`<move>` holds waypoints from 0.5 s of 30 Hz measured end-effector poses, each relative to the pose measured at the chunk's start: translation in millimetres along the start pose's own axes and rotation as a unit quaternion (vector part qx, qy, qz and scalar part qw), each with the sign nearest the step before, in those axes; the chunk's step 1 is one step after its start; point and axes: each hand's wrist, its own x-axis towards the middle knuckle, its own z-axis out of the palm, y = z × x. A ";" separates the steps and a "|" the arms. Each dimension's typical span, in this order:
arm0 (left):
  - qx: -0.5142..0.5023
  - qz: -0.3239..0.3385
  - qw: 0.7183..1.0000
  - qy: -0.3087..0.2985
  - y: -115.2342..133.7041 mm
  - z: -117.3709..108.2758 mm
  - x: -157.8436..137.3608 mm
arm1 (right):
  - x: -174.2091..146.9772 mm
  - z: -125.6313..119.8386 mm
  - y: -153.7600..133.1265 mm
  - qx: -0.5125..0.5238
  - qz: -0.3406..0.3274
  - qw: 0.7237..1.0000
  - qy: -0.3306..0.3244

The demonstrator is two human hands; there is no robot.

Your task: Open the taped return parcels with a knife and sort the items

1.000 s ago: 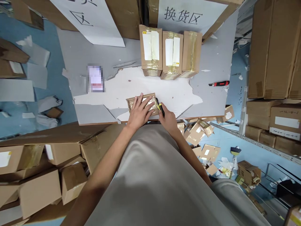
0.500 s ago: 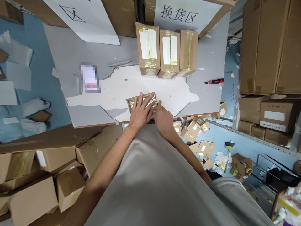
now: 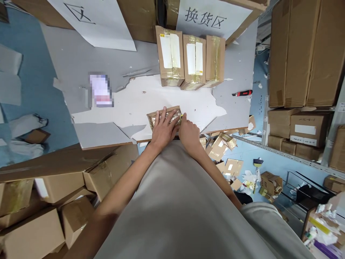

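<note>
A small, flat cardboard box [image 3: 151, 118], covered in shiny tape, rests near the table's front edge. Across its top lies my left hand [image 3: 163, 127], fingers spread and pressing on the tape. At the box's right end is my right hand [image 3: 190, 135], closed in a fist with the thumb pointing forward. A tiny yellow bit [image 3: 181, 116] shows between that thumb and the box; the rest of what the fist holds is hidden.
Three taped boxes [image 3: 192, 59] stand at the back of the table [image 3: 140, 102]. A red and black utility knife [image 3: 243, 93] lies to the right, and a pixelated patch [image 3: 100, 90] to the left. Cartons [image 3: 32, 230] crowd the lower left; shelves of boxes [image 3: 303, 124] stand right.
The camera view has shifted slightly. Both hands remain at the small box, the right one still closed at its right end, and the box stays in about the same place on the table.
</note>
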 end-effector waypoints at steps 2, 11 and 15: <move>0.000 -0.001 1.000 0.000 0.8 1.0 0.5 | 1.4 -2.9 -1.7 -0.005 -0.002 1.000 0.003; 0.012 0.007 1.000 -0.013 0.8 8.4 -1.0 | -6.8 0.6 5.2 -0.034 0.003 0.999 -0.008; 0.024 0.002 1.000 -0.007 1.0 8.5 -1.0 | -5.2 1.1 4.8 -0.033 -0.006 0.999 0.000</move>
